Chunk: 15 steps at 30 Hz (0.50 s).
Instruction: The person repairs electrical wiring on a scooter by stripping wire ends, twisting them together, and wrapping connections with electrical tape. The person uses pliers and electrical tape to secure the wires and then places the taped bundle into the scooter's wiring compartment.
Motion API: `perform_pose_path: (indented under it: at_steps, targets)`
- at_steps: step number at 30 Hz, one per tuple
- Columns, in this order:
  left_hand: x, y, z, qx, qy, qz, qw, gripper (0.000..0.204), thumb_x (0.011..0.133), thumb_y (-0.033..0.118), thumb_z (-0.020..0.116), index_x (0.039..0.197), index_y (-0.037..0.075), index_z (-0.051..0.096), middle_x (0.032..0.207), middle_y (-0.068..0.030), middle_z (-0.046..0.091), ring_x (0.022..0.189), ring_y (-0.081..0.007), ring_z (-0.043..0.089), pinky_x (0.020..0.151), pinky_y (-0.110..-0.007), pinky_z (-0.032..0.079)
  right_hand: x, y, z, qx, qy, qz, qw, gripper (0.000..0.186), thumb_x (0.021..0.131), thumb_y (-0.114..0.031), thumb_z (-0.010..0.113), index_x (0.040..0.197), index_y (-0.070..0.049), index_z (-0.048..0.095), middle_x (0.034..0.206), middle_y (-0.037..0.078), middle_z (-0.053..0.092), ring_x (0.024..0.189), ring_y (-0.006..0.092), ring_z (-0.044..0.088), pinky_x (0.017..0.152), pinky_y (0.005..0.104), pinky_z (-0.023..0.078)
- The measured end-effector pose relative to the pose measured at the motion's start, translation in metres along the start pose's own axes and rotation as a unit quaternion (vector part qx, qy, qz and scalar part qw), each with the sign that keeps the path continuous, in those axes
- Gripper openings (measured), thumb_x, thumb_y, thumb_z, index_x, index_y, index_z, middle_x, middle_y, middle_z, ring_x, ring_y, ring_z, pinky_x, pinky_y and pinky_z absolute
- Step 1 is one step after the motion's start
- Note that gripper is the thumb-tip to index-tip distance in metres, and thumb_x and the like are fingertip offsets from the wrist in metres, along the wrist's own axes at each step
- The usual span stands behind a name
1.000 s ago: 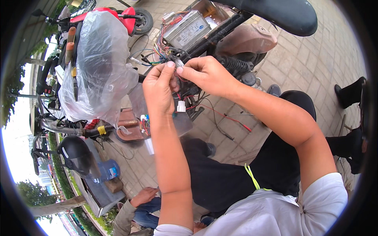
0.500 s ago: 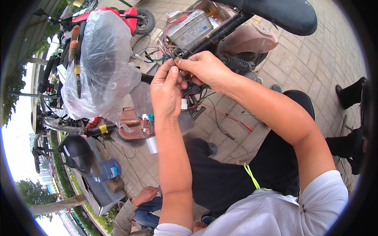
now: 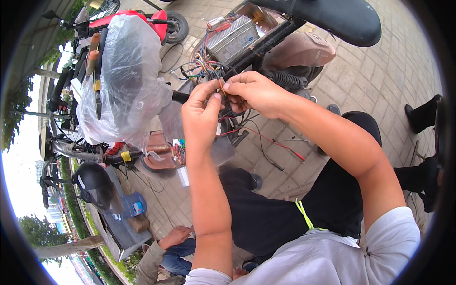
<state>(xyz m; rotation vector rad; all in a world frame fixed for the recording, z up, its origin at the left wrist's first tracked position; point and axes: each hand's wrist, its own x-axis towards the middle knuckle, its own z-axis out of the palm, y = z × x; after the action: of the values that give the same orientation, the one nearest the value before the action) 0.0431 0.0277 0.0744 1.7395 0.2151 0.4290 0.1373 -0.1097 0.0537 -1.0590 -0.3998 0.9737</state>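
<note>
Both hands meet in front of a partly stripped electric scooter. Between my left hand (image 3: 202, 111) and my right hand (image 3: 259, 92) runs an orange wire (image 3: 221, 85), pinched by the fingertips of each. The left thumb and fingers are closed below it, the right thumb and forefinger beside it. Just beyond the fingers spreads a bundle of coloured wires (image 3: 205, 65), leading up to a silver finned controller box (image 3: 233, 40) on the scooter frame. What the curled fingers may hide I cannot make out.
Red and black leads (image 3: 273, 141) trail over the paving to the right. A plastic-covered scooter front (image 3: 130, 71) stands left, a black seat (image 3: 342, 19) at the far right. Lower left are a helmet (image 3: 92, 185) and blue water bottle (image 3: 133, 204). Another person's hand (image 3: 175, 236) shows below.
Both hands have shifted slightly down and toward the right, still pinching wire. More of the coloured bundle shows beyond the fingers.
</note>
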Motion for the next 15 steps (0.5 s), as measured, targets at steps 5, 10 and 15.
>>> perform_pose_path:
  at_steps: [5, 10, 15]
  targets:
    - [0.002, -0.002, -0.009, 0.058, -0.024, 0.034, 0.997, 0.015, 0.091, 0.002, 0.062, 0.104, -0.003, 0.067, 0.101, -0.0030, 0.063, 0.081, -0.0101, 0.060, 0.070, -0.026, 0.050, -0.004, -0.002, -0.002, -0.061, -0.033, -0.019, 0.997, 0.020, 0.098, -0.021, 0.061, 0.094, -0.002, 0.066, 0.084, -0.001, 0.060, 0.073, 0.0098, 0.057, 0.069, 0.0253, 0.051]
    - [-0.005, 0.008, -0.001, 0.276, 0.003, 0.075, 0.958, 0.009, 0.090, 0.007, 0.064, 0.094, -0.002, 0.064, 0.092, -0.0025, 0.060, 0.073, -0.0125, 0.060, 0.066, -0.027, 0.049, -0.001, 0.000, -0.009, -0.284, 0.010, -0.133, 0.950, 0.014, 0.092, -0.014, 0.065, 0.096, 0.000, 0.068, 0.087, 0.008, 0.066, 0.074, 0.0194, 0.063, 0.068, 0.0302, 0.051]
    - [-0.011, 0.014, -0.002, 0.020, -0.021, -0.151, 0.988, 0.008, 0.090, 0.008, 0.059, 0.090, 0.000, 0.058, 0.081, -0.0040, 0.053, 0.064, -0.0087, 0.048, 0.052, -0.024, 0.039, -0.004, 0.010, -0.005, -0.494, 0.110, -0.386, 0.772, 0.013, 0.084, -0.012, 0.067, 0.091, -0.002, 0.068, 0.085, 0.016, 0.064, 0.078, 0.0364, 0.064, 0.069, 0.0424, 0.053]
